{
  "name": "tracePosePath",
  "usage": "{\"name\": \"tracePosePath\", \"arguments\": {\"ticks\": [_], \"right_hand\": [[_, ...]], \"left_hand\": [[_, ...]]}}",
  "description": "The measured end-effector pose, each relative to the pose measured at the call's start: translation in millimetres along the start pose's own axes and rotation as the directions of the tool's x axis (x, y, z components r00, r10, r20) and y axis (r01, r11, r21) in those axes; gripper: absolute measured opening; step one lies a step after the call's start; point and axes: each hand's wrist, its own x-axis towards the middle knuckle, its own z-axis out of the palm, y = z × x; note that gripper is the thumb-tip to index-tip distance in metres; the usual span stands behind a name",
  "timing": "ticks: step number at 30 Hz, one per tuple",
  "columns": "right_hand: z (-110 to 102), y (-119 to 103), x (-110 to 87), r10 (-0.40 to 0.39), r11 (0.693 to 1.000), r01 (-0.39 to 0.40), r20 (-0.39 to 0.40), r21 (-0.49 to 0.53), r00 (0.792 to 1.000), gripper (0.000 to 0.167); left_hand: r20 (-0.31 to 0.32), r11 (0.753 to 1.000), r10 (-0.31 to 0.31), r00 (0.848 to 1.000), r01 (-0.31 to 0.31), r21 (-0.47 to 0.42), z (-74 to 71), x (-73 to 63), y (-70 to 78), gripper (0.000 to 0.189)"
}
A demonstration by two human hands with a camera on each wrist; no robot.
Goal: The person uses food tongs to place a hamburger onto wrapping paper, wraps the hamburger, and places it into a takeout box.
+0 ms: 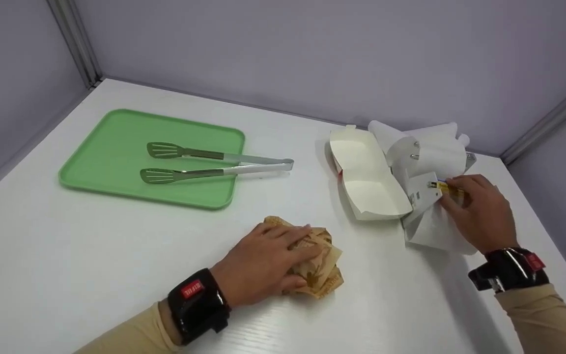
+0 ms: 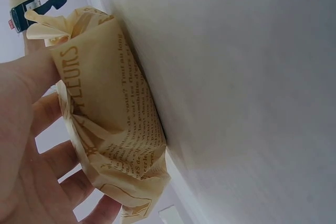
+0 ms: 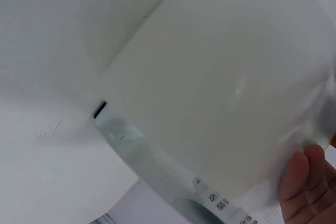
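My left hand (image 1: 273, 265) rests across the top of a crumpled bundle (image 1: 315, 263) in brown printed wrapping paper. Its fingers are spread over the paper and its thumb lies along the near side. In the left wrist view, rows of brown lettering run down the paper bundle (image 2: 118, 114), which sits on the table. Over on the right, my right hand (image 1: 484, 211) pinches a small yellow item (image 1: 452, 191) with a blue bit, whose kind I cannot tell. It lies against a white pack (image 1: 423, 194). The right wrist view shows glossy clear film (image 3: 226, 93) beside the fingers (image 3: 310, 182).
An unfolded white cardboard box (image 1: 369, 177) stands left of the white pack. Behind that pack are more white curled sheets (image 1: 435, 152). Metal tongs (image 1: 209, 164) lie partly on a green tray (image 1: 116, 162). Grey-violet panels (image 1: 288, 59) bound the table.
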Motion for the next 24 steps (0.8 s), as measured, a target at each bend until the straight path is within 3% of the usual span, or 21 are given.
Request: {"name": "tracePosePath", "arguments": {"ticks": [16,24], "right_hand": [[3.0,3.0,0.9,0.005,0.998,0.0,-0.088,0.059,0.996,0.025],[3.1,-1.4,4.4,0.112,0.992,-0.108,-0.063,0.066,0.992,0.035]], "left_hand": [[-0.012,1.0,0.016,1.0,-0.016,-0.008,0.3,0.6,-0.8,0.056],[-0.006,1.0,0.009,1.0,-0.009,-0.015,-1.8,0.2,-0.3,0.056]]}}
